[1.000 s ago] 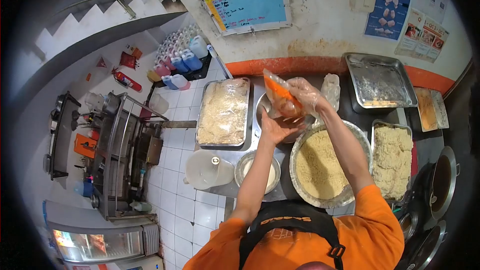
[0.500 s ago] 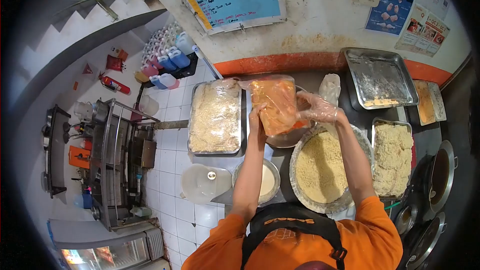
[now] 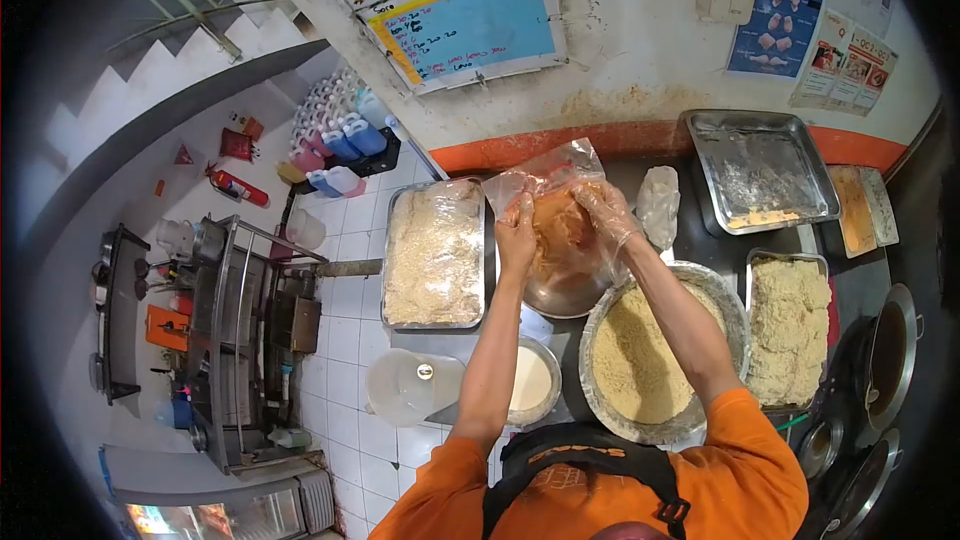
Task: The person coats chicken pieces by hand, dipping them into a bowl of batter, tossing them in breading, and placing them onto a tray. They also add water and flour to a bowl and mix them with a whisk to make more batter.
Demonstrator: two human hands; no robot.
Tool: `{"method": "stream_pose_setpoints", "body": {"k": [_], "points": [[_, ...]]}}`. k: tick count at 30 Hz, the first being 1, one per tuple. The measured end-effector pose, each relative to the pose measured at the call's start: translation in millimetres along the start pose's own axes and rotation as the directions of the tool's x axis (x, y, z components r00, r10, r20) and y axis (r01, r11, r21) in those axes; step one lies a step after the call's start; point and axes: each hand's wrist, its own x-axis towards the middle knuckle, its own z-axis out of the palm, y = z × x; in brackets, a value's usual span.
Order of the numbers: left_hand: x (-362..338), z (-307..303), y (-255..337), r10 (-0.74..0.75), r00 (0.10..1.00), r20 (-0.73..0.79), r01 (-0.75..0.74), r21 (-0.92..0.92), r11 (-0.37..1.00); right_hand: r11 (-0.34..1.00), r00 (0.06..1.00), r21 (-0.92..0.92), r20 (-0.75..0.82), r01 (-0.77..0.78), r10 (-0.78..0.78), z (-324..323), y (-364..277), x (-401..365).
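Note:
A clear plastic bag (image 3: 563,225) of orange-brown marinated food hangs over a metal bowl (image 3: 566,302). My left hand (image 3: 516,236) grips the bag's left side. My right hand (image 3: 608,212), in a clear plastic glove, clasps its upper right side. Below and to the right sits a large basin of pale yellow flour (image 3: 640,350). A smaller bowl of whitish liquid (image 3: 530,380) is by my left forearm. To the left lies a plastic-covered tray of breaded food (image 3: 435,252).
An empty-looking metal pan (image 3: 762,165) and a tray of coated pieces (image 3: 788,330) are on the right, near dark pans (image 3: 888,355). A clear pitcher (image 3: 410,385) stands lower left; a crumpled plastic bag (image 3: 658,202) lies behind the basin.
The bag has tipped and dropped slightly, and its loose plastic now spreads upward. My left hand has moved up to its edge; my right hand has closed on its upper side.

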Motion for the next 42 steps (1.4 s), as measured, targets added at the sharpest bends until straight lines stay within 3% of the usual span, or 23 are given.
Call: {"method": "stream_pose_setpoints", "body": {"k": [3, 5, 7, 9, 14, 16, 17, 19, 20, 22, 23, 24, 25, 28, 29, 30, 32, 33, 34, 36, 37, 40, 42], "points": [[9, -4, -13, -0.044, 0.999, -0.006, 0.043, -0.089, 0.995, 0.991, 1.000, -0.136, 0.011, 0.020, -0.019, -5, -13, -8], [8, -4, -11, -0.080, 0.997, -0.020, 0.076, -0.130, 0.989, 0.992, 0.998, -0.106, 0.025, 0.063, -0.061, -11, -16, -8], [11, -6, -1, -0.162, 0.986, -0.042, 0.165, 0.066, 0.984, 0.991, 0.993, -0.070, 0.040, 0.113, -0.110, -18, -16, -7], [10, -2, -4, -0.116, 0.992, -0.041, 0.117, 0.039, 0.992, 0.931, 0.971, -0.277, 0.089, 0.238, -0.221, -23, -16, -7], [9, 11, -16, -0.055, 0.993, -0.102, 0.048, -0.075, 0.996, 0.976, 0.984, -0.180, 0.151, 0.120, -0.093, 3, -49, -41], [7, 24, -5, -0.083, 0.992, -0.100, 0.065, -0.174, 0.983, 0.839, 0.955, -0.479, 0.259, 0.259, -0.146, -1, -44, -38], [10, 25, -6, -0.072, 0.994, -0.087, 0.056, -0.179, 0.982, 0.817, 0.961, -0.511, 0.206, 0.266, -0.184, -13, -23, -27], [9, 18, -12, 0.016, 0.999, -0.051, -0.010, 0.120, 0.993, 0.848, 0.984, -0.499, 0.092, 0.179, -0.154, -8, -16, -24], [4, 17, -14, 0.025, 0.999, -0.043, -0.020, 0.117, 0.993, 0.879, 0.995, -0.471, -0.017, 0.081, -0.101, -4, -13, -26], [-7, 18, -11, 0.217, 0.975, -0.046, -0.165, 0.503, 0.848, 0.875, 0.988, -0.466, -0.008, 0.132, -0.153, -1, -7, -31], [-11, 19, -9, 0.233, 0.971, -0.044, -0.181, 0.501, 0.846, 0.863, 0.983, -0.480, -0.002, 0.159, -0.183, -2, 4, -29], [-18, 19, -8, 0.148, 0.985, -0.084, -0.072, 0.580, 0.811, 0.851, 0.978, -0.491, 0.003, 0.183, -0.209, -1, 11, -27], [-23, 19, -9, 0.060, 0.989, -0.136, 0.043, 0.650, 0.759, 0.838, 0.993, -0.537, 0.007, 0.100, -0.114, 2, 4, -32], [-7, 23, -30, 0.024, 0.980, -0.200, 0.066, 0.431, 0.900, 0.897, 0.985, -0.434, 0.170, 0.089, -0.015, 7, -23, -51], [-10, 36, -24, 0.004, 0.962, -0.273, 0.093, 0.340, 0.936, 0.796, 0.903, -0.453, 0.343, 0.401, -0.260, -9, 14, -35], [-7, 41, -25, 0.019, 0.960, -0.278, 0.078, 0.332, 0.940, 0.787, 0.895, -0.455, 0.356, 0.417, -0.268, -13, 24, -36], [-2, 50, -29, -0.064, 0.958, -0.279, 0.138, 0.253, 0.958, 0.814, 0.986, -0.568, 0.165, 0.120, -0.030, -20, 34, -38], [-1, 53, -27, -0.027, 0.954, -0.298, 0.126, 0.320, 0.939, 0.851, 0.989, -0.518, 0.151, 0.085, -0.007, -16, 31, -41], [2, 56, -25, -0.024, 0.951, -0.309, 0.125, 0.310, 0.943, 0.845, 0.987, -0.527, 0.162, 0.090, -0.004, -12, 29, -42], [12, 59, -21, 0.158, 0.904, -0.397, -0.080, 0.206, 0.975, 0.829, 0.956, -0.477, 0.156, 0.292, -0.248, 2, 23, -48], [11, 63, -5, 0.155, 0.902, -0.404, -0.075, 0.207, 0.976, 0.830, 0.947, -0.457, 0.159, 0.320, -0.278, 12, 12, -53], [9, 65, 28, 0.188, 0.896, -0.402, -0.056, 0.317, 0.947, 0.884, 0.987, -0.439, 0.100, 0.161, -0.130, 25, -12, -67], [10, 63, 30, 0.209, 0.915, -0.345, -0.104, 0.297, 0.949, 0.808, 0.963, -0.525, 0.122, 0.268, -0.240, 20, -7, -72]]}}
